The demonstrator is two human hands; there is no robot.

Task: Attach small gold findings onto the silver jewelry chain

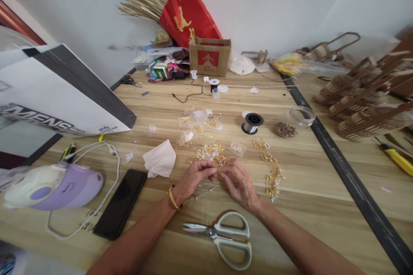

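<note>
My left hand (198, 175), with a gold bracelet at the wrist, is closed in a pinch where a silver beaded strand (206, 192) meets its fingertips. The strand loops down to the table beside the wrist. Facing it, my right hand (239, 182) is pinched too; whatever is between its fingertips is too small to make out. Just beyond both hands lies a pile of silver and gold beads (209, 151). White-handled scissors (213, 232) lie between my forearms, blades pointing left. Gold beaded strands (272, 172) are heaped to the right of my right hand.
A black phone (121, 204), a pale cloth (159, 158) and a purple-white device (69, 184) are on the left. Beyond the beads stand a wire spool (252, 123) and a glass jar (302, 117). Small woven baskets (355, 107) crowd the right; a paper bag (211, 58) stands at the back.
</note>
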